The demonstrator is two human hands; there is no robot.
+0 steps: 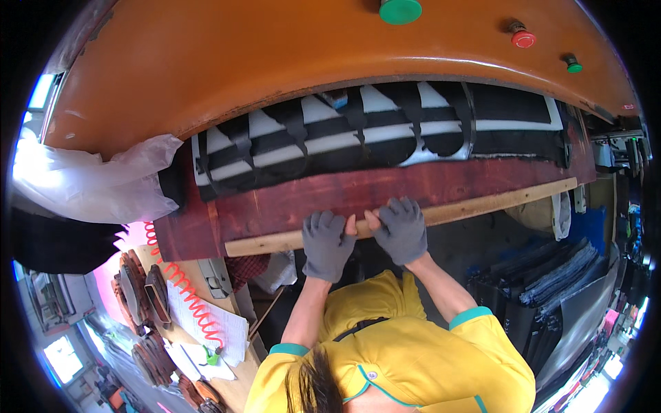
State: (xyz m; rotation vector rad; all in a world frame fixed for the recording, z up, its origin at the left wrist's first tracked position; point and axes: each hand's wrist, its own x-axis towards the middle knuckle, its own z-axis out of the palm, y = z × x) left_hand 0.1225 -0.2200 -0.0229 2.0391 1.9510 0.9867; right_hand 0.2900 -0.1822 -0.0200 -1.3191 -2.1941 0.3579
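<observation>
Grey gloves cover both of my hands. My left hand [328, 246] is closed over the pale wooden strip [496, 200] along the near edge of a dark red board [282, 204]. Just to its right, my right hand [401, 233] grips the same strip, with the two thumbs close together. On the board, beyond my fingers, lies black sheet material [509, 142] with white areas [320, 144] showing in a row of cut shapes. Thin dark curved strips cross it.
An orange machine body [275, 55] overhangs the board's far side, bearing green [400, 10] and red [523, 38] buttons. Clear plastic [103, 179] bunches at left. A red coiled hose [189, 292] hangs over papers [213, 323]. Black sheets [544, 282] are stacked at right.
</observation>
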